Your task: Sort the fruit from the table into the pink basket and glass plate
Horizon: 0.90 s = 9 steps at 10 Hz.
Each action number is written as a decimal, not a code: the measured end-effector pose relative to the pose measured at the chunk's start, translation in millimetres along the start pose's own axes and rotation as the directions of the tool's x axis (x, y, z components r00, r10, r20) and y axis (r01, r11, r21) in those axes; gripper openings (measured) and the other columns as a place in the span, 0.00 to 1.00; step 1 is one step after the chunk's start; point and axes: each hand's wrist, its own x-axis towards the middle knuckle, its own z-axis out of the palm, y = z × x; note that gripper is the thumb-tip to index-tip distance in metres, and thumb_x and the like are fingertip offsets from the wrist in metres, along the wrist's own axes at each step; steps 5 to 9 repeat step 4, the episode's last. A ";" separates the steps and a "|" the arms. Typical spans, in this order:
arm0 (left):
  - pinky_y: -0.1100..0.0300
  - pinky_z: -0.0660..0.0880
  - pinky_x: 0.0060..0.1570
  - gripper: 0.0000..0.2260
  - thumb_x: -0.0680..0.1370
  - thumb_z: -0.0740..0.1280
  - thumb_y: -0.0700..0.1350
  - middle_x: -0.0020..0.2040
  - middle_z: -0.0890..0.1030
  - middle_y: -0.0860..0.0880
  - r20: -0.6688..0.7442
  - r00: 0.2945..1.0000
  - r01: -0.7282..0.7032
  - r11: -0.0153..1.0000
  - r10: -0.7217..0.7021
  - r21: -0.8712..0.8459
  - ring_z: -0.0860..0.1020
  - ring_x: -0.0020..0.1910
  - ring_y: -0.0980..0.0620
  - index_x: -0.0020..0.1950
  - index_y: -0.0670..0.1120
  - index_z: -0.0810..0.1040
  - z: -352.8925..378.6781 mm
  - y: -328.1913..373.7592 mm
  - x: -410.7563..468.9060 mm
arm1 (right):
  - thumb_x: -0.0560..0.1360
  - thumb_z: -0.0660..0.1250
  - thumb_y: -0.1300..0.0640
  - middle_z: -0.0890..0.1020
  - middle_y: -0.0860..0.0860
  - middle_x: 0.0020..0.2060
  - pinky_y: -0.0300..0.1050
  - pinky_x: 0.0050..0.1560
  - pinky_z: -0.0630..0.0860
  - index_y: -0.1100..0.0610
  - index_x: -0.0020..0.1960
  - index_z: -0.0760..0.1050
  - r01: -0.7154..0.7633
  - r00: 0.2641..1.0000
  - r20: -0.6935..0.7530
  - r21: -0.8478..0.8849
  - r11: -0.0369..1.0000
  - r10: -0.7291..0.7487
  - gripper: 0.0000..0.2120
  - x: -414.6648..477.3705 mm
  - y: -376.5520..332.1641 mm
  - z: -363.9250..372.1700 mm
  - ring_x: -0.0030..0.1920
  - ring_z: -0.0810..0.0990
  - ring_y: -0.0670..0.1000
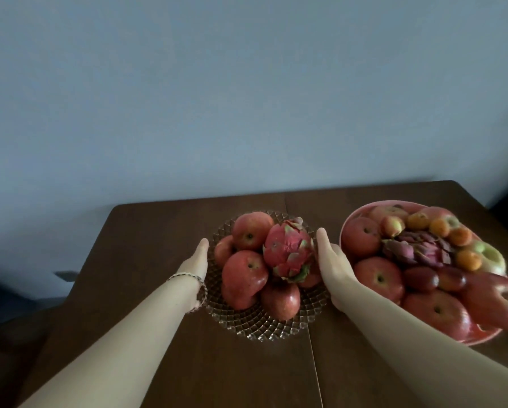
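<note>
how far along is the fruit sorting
Looks nearly finished: red apples and a pink dragon fruit fill the patterned glass plate, mixed fruit fills the pink basket. Left hand and right hand flank the plate. No loose fruit shows on the brown wooden table.

Left hand (197,262) and right hand (332,262) flank the plate (264,331), mid-frame.
Fruit fills it and the basket (346,223) at right.

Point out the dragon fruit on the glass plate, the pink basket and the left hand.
dragon fruit (286,250): head view, middle of its pink skin.
pink basket (394,202): head view, far rim.
left hand (197,259): head view, middle of the hand.
</note>
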 end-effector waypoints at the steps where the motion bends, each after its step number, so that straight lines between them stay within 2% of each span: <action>1: 0.52 0.69 0.63 0.25 0.79 0.55 0.54 0.67 0.72 0.38 -0.078 0.982 -0.137 0.928 0.174 0.346 0.72 0.64 0.40 0.67 0.37 0.69 -7.7 5.2 -26.7 | 0.79 0.49 0.46 0.77 0.54 0.50 0.49 0.58 0.71 0.60 0.58 0.72 0.101 0.993 -0.048 -0.178 0.979 -0.111 0.22 -23.8 -15.0 -13.1 0.54 0.76 0.56; 2: 0.58 0.71 0.46 0.14 0.77 0.60 0.48 0.53 0.81 0.41 0.013 0.922 -0.320 0.746 0.386 0.584 0.79 0.53 0.42 0.53 0.39 0.79 -14.0 13.8 -71.3 | 0.77 0.55 0.56 0.79 0.54 0.53 0.42 0.49 0.70 0.58 0.60 0.73 0.236 0.970 0.042 -0.418 0.878 -0.240 0.15 -59.3 -34.3 -34.4 0.53 0.76 0.54; 3: 0.60 0.69 0.40 0.14 0.76 0.61 0.49 0.48 0.82 0.42 0.137 0.886 -0.404 0.593 0.442 0.696 0.80 0.50 0.44 0.52 0.40 0.79 -17.3 24.6 -119.1 | 0.75 0.58 0.57 0.81 0.54 0.53 0.43 0.48 0.73 0.59 0.56 0.77 0.347 0.938 0.237 -0.598 0.723 -0.253 0.14 -94.3 -55.5 -51.9 0.48 0.76 0.52; 4: 0.61 0.67 0.32 0.18 0.75 0.63 0.53 0.44 0.82 0.42 0.233 0.860 -0.466 0.510 0.455 0.723 0.80 0.40 0.49 0.53 0.40 0.79 -19.2 32.7 -177.8 | 0.75 0.55 0.59 0.80 0.57 0.46 0.44 0.43 0.71 0.64 0.52 0.77 0.437 0.890 0.420 -0.676 0.593 -0.177 0.15 -138.4 -74.1 -66.4 0.45 0.75 0.55; 9: 0.61 0.67 0.32 0.18 0.75 0.63 0.53 0.44 0.82 0.42 0.233 0.860 -0.466 0.510 0.455 0.723 0.80 0.40 0.49 0.53 0.40 0.79 -19.2 32.7 -177.8 | 0.75 0.55 0.59 0.80 0.57 0.46 0.44 0.43 0.71 0.64 0.52 0.77 0.437 0.890 0.420 -0.676 0.593 -0.177 0.15 -138.4 -74.1 -66.4 0.45 0.75 0.55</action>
